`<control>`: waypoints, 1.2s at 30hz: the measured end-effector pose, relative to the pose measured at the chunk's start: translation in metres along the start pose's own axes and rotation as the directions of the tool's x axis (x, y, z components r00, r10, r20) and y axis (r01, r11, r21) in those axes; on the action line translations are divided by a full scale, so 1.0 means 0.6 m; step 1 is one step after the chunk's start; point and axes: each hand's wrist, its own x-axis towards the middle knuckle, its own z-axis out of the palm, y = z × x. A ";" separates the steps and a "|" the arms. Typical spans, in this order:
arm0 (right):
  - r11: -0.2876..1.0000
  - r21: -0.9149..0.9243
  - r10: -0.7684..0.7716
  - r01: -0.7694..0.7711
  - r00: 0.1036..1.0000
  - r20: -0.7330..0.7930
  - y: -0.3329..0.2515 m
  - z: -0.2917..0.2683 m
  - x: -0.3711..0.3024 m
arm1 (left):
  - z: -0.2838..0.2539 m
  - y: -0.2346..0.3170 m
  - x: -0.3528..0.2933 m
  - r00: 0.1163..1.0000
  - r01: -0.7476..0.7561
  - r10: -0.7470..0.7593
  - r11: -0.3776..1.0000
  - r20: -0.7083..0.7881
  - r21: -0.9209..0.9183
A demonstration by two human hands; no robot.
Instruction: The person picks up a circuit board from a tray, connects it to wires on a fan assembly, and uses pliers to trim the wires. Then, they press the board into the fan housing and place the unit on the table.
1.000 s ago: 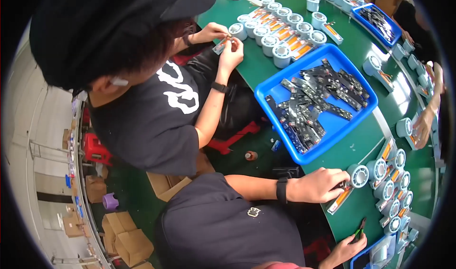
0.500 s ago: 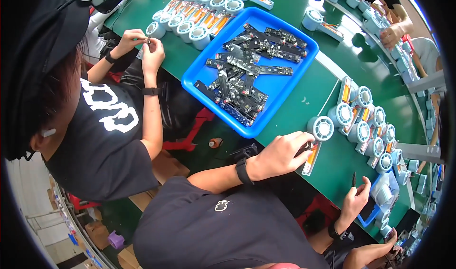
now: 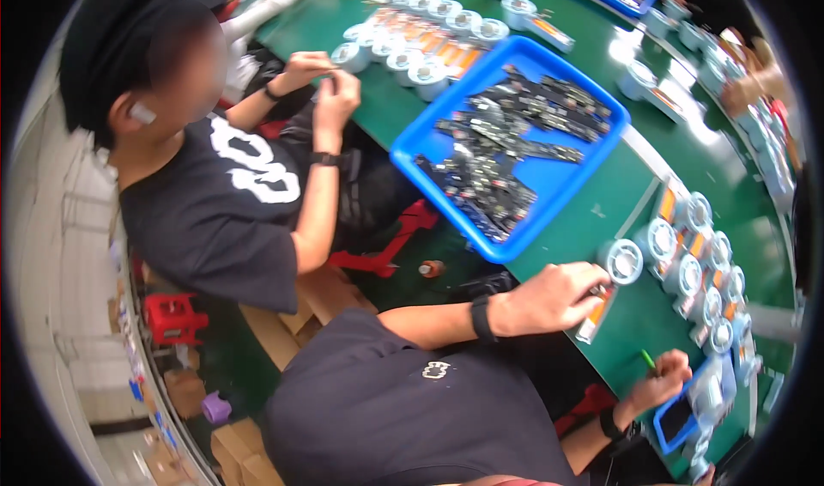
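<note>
My left hand (image 3: 549, 301) is closed in a pinch at the near table edge, its fingertips around a small dark piece (image 3: 597, 291) that is mostly hidden. Just beyond the fingertips stands a light-blue round fan-like unit (image 3: 622, 263); a flat strip with orange on it (image 3: 592, 318) lies beside it, partly behind my fingers. Farther right, my right hand (image 3: 659, 385) is closed on a slim green-tipped tool (image 3: 648, 360) pointing up and left. Blur hides its exact kind. A small blue tray (image 3: 669, 434) with pale parts lies next to that hand.
A large blue tray (image 3: 506, 250) heaped with narrow dark circuit boards (image 3: 489, 173) stands ahead. More light-blue units stand in rows at the far left (image 3: 427, 78) and in a cluster at right (image 3: 687, 273). A co-worker (image 3: 206, 203) sits at my left, and another person's hand (image 3: 747, 91) is across the table.
The whole view has shifted, so the table and trays appear farther right and lower. My left hand stays by the same fan-like unit. The tool in my right hand now shows green.
</note>
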 end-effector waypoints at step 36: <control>0.842 0.228 0.464 -0.489 0.872 0.158 -0.045 -0.060 -0.031 | 0.010 0.053 -0.026 0.972 0.208 -0.178 0.956 0.155 -0.208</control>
